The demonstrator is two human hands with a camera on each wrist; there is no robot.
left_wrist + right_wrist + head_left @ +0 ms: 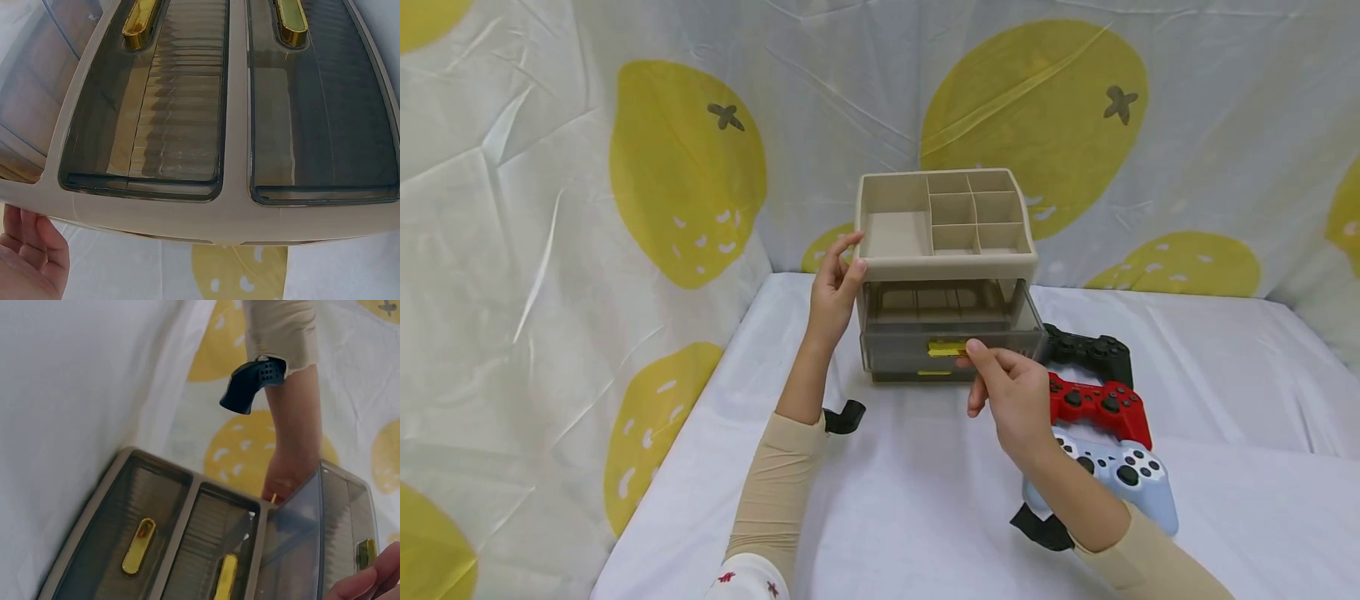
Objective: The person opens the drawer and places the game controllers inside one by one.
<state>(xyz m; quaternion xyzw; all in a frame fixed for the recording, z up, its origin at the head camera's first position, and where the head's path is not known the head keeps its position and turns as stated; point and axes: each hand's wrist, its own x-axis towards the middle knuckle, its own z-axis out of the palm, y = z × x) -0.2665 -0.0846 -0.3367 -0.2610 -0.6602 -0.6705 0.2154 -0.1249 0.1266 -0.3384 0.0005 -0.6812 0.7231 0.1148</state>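
A beige organizer (947,268) with a divided top stands on the white-covered table. Its upper smoky clear drawer (895,343) is pulled out at the front, with a shut drawer below; no object shows inside the open one. My right hand (1018,400) pinches the drawer's gold handle (943,348) at its right end; in the right wrist view, the fingers (356,584) are beside that handle (367,553). The left hand (831,300) grips the organizer's left side, thumb near the front edge. In the left wrist view, that hand (34,253) touches the beige frame (137,215).
Right of the organizer lie a black controller (1101,357), a red controller (1101,406) and a light blue controller (1150,492), the last partly behind my right forearm. Lemon-patterned cloth (835,100) hangs behind and at the left. Black straps show at both wrists.
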